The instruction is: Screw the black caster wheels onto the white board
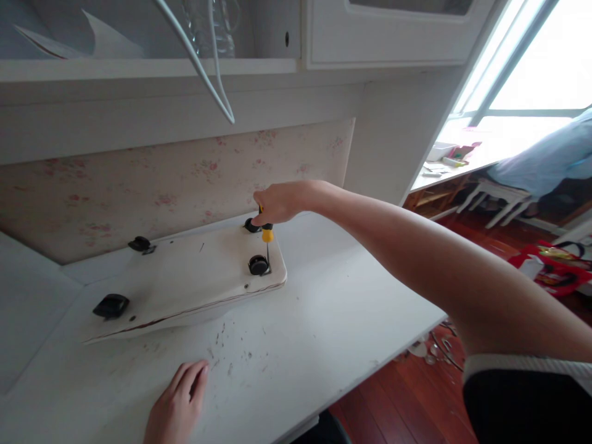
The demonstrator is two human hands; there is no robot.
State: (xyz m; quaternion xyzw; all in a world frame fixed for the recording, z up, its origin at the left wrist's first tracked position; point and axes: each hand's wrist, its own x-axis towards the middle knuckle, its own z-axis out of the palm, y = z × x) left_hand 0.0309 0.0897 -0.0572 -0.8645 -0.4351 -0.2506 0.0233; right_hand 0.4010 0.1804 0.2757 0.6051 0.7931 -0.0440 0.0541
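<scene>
My right hand point(280, 202) is closed around the yellow and black handle of a screwdriver point(267, 235). Its thin shaft points straight down, and the tip meets the metal plate of a black caster point(258, 265) at the right end of a pale board point(198, 262). Another caster point(251, 226) sits just behind, partly covered by my hand. Two more casters, one at the back left point(139, 244) and one at the front left point(111, 306), stand on the board. My left hand point(176, 404) rests on the desk in front, fingers curled and thumb against them; what they hold, if anything, is hidden.
The white desk point(319, 345) carries dark specks and scuffs near the board. Overhead is a shelf point(152, 69) with a white cable point(203, 68) hanging from it. A flowered panel point(185, 191) stands behind. To the right are a white stool point(497, 194) and a red bag point(550, 268).
</scene>
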